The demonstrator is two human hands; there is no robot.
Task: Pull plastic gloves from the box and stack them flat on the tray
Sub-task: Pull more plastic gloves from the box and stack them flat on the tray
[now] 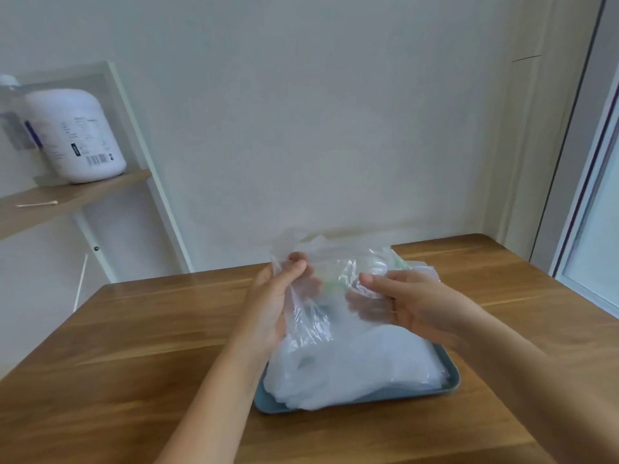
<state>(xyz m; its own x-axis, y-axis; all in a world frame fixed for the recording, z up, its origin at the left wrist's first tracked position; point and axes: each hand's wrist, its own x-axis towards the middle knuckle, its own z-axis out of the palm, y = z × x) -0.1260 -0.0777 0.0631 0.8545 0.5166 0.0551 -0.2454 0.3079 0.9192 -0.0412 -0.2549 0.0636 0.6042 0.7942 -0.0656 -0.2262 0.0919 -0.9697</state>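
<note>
Thin, clear, crumpled plastic glove [335, 262] held in the air above a blue-grey rectangular tray [402, 395] on a brown wooden table [134, 346]. Left hand [278, 296] pinches its upper left edge; right hand [412, 306] grasps its right side, the fingers showing through the film. Heap of translucent gloves [361, 366] fills the tray, uneven rather than flat.

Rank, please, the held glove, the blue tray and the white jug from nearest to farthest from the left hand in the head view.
1. held glove, pinched in the left hand itself.
2. blue tray, on the table just below and right of that hand.
3. white jug, far off to the left on the shelf.
</note>
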